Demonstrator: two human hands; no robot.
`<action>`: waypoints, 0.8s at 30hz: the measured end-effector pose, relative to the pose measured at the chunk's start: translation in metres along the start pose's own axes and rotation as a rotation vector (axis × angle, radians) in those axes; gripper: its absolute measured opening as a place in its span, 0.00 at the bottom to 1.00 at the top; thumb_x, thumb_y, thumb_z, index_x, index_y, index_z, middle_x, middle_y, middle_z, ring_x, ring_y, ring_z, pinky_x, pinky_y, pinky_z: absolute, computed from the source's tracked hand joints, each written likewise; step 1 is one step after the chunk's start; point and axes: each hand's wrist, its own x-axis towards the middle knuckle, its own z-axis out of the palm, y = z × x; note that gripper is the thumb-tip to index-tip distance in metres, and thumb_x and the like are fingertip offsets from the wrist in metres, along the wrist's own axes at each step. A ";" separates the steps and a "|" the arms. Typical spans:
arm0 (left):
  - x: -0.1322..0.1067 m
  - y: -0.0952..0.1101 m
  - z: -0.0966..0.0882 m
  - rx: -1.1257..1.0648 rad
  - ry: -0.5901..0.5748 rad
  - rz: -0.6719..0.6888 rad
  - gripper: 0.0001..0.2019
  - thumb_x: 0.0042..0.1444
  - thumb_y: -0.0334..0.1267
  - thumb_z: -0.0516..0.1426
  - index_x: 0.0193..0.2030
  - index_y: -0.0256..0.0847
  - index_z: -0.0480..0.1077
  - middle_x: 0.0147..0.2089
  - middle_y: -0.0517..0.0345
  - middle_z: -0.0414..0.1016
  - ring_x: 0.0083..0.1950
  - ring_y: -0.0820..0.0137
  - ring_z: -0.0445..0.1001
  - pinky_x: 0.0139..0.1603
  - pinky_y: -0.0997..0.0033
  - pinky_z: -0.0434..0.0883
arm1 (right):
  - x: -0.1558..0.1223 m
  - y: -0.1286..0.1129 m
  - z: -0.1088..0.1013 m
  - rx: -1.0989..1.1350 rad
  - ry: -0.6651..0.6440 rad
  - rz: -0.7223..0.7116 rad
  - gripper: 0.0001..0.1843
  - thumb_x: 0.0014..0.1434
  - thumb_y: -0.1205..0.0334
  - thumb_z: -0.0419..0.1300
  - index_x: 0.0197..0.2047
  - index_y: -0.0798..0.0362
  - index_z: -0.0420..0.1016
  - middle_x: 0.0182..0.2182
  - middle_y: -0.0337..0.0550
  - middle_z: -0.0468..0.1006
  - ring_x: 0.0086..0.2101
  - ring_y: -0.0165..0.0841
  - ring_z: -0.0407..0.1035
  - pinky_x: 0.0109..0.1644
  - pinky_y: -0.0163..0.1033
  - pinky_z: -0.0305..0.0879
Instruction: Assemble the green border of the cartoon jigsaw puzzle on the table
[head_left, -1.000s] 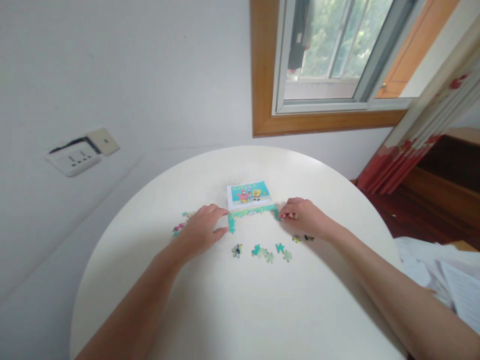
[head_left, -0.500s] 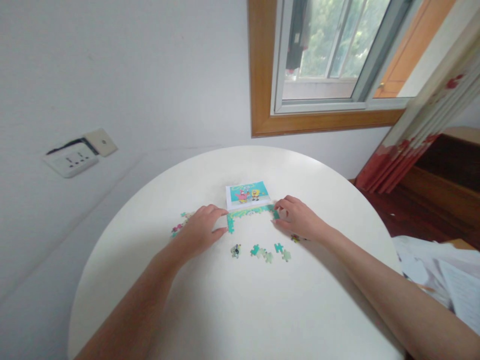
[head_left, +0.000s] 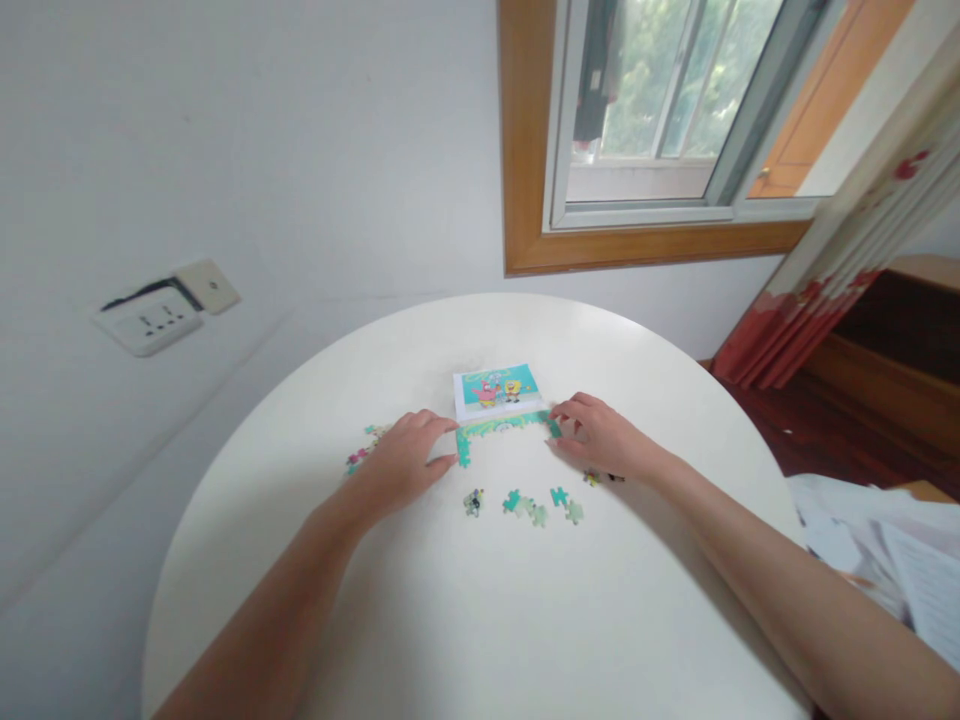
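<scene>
A strip of joined teal jigsaw pieces lies on the round white table, just below a small picture card with cartoon figures. My left hand rests at the strip's left end, thumb and forefinger touching the corner piece, fingers loosely curled. At the strip's right end my right hand pinches a teal piece with curled fingers. Several loose pieces lie nearer to me, between my hands.
More loose pieces lie partly hidden behind my left hand, others under my right wrist. A wall socket is on the left wall. A window, a curtain and white papers are on the right.
My right hand has slid slightly left along the strip's right end and now presses there. My left hand has stayed put.
</scene>
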 end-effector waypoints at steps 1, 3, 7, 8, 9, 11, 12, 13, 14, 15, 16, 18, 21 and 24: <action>0.000 0.000 0.000 -0.001 0.000 0.001 0.17 0.56 0.38 0.55 0.51 0.38 0.69 0.50 0.47 0.71 0.52 0.58 0.67 0.56 0.56 0.64 | 0.000 0.002 -0.004 0.028 0.005 0.005 0.15 0.56 0.63 0.59 0.48 0.53 0.72 0.42 0.48 0.72 0.38 0.33 0.69 0.46 0.39 0.65; 0.000 0.000 0.000 -0.004 -0.003 0.011 0.16 0.56 0.38 0.54 0.51 0.37 0.69 0.50 0.47 0.71 0.52 0.58 0.67 0.56 0.56 0.63 | -0.002 0.005 -0.014 0.060 0.028 0.032 0.13 0.58 0.67 0.55 0.47 0.54 0.73 0.41 0.47 0.73 0.35 0.31 0.69 0.43 0.37 0.66; 0.001 -0.002 0.001 -0.021 -0.005 0.024 0.16 0.59 0.39 0.51 0.52 0.36 0.68 0.50 0.46 0.71 0.52 0.58 0.67 0.56 0.56 0.63 | -0.005 0.013 -0.032 0.001 0.037 0.087 0.13 0.56 0.72 0.52 0.41 0.54 0.76 0.38 0.46 0.76 0.34 0.31 0.70 0.41 0.36 0.65; 0.001 -0.003 0.001 -0.028 -0.002 0.025 0.16 0.59 0.39 0.50 0.52 0.36 0.68 0.50 0.46 0.71 0.52 0.59 0.67 0.56 0.56 0.63 | -0.007 0.015 -0.034 -0.014 0.012 0.103 0.14 0.55 0.73 0.53 0.40 0.53 0.77 0.37 0.45 0.77 0.34 0.31 0.70 0.41 0.36 0.65; 0.001 -0.003 0.002 -0.033 0.002 0.026 0.16 0.59 0.39 0.50 0.52 0.37 0.68 0.50 0.47 0.71 0.52 0.59 0.67 0.56 0.56 0.63 | -0.008 0.017 -0.037 -0.025 -0.022 0.126 0.14 0.54 0.73 0.53 0.39 0.53 0.77 0.36 0.45 0.77 0.34 0.31 0.70 0.40 0.36 0.65; 0.001 -0.004 0.002 -0.035 0.000 0.027 0.16 0.60 0.39 0.49 0.52 0.37 0.68 0.50 0.47 0.71 0.52 0.59 0.67 0.56 0.56 0.63 | -0.011 0.020 -0.040 -0.043 -0.100 0.173 0.14 0.53 0.73 0.54 0.39 0.53 0.78 0.35 0.44 0.78 0.33 0.33 0.71 0.39 0.36 0.65; 0.001 -0.005 0.003 -0.031 -0.004 0.027 0.16 0.60 0.38 0.49 0.52 0.36 0.68 0.50 0.47 0.71 0.52 0.59 0.67 0.56 0.57 0.63 | -0.012 0.021 -0.041 -0.051 -0.133 0.188 0.14 0.53 0.72 0.54 0.39 0.52 0.79 0.34 0.44 0.78 0.33 0.33 0.71 0.39 0.36 0.65; 0.001 -0.006 0.003 -0.027 -0.010 0.028 0.17 0.60 0.38 0.49 0.52 0.36 0.68 0.51 0.47 0.71 0.52 0.59 0.67 0.56 0.57 0.63 | -0.014 0.023 -0.043 -0.061 -0.157 0.195 0.15 0.53 0.72 0.54 0.39 0.52 0.79 0.34 0.44 0.78 0.33 0.34 0.71 0.39 0.37 0.64; 0.001 -0.006 0.003 -0.022 -0.016 0.028 0.17 0.59 0.37 0.49 0.53 0.36 0.68 0.51 0.46 0.70 0.52 0.59 0.67 0.56 0.57 0.63 | -0.015 0.024 -0.045 -0.069 -0.172 0.193 0.15 0.53 0.73 0.54 0.39 0.52 0.79 0.34 0.44 0.79 0.33 0.34 0.71 0.39 0.37 0.64; 0.001 -0.007 0.003 -0.019 -0.020 0.029 0.17 0.59 0.37 0.49 0.53 0.35 0.68 0.51 0.46 0.70 0.52 0.59 0.67 0.56 0.57 0.63 | -0.016 0.025 -0.047 -0.074 -0.178 0.183 0.15 0.53 0.73 0.54 0.38 0.52 0.80 0.34 0.44 0.79 0.33 0.34 0.71 0.39 0.37 0.64; 0.002 -0.007 0.003 -0.016 -0.023 0.029 0.17 0.59 0.37 0.49 0.53 0.35 0.68 0.51 0.46 0.71 0.52 0.59 0.67 0.57 0.57 0.63 | -0.016 0.026 -0.049 -0.076 -0.179 0.170 0.15 0.53 0.73 0.54 0.38 0.52 0.80 0.34 0.45 0.78 0.33 0.34 0.71 0.39 0.37 0.64; 0.002 -0.007 0.002 -0.015 -0.028 0.024 0.17 0.59 0.37 0.50 0.53 0.35 0.67 0.51 0.46 0.70 0.52 0.59 0.66 0.57 0.56 0.62 | -0.017 0.025 -0.053 -0.050 -0.181 0.134 0.14 0.53 0.72 0.55 0.38 0.52 0.80 0.35 0.45 0.78 0.33 0.34 0.70 0.39 0.36 0.64; 0.002 -0.005 0.001 -0.021 -0.044 0.013 0.18 0.58 0.38 0.51 0.53 0.35 0.67 0.51 0.46 0.70 0.53 0.59 0.66 0.57 0.56 0.62 | -0.018 0.017 -0.053 0.043 -0.201 0.064 0.12 0.53 0.69 0.57 0.37 0.51 0.80 0.35 0.44 0.77 0.33 0.32 0.70 0.39 0.35 0.64; 0.002 -0.004 0.000 -0.024 -0.038 0.009 0.18 0.58 0.39 0.51 0.53 0.35 0.68 0.51 0.46 0.71 0.53 0.59 0.67 0.57 0.56 0.63 | -0.019 0.001 -0.046 0.132 -0.277 -0.005 0.10 0.52 0.67 0.59 0.37 0.50 0.80 0.35 0.43 0.76 0.33 0.31 0.70 0.38 0.34 0.64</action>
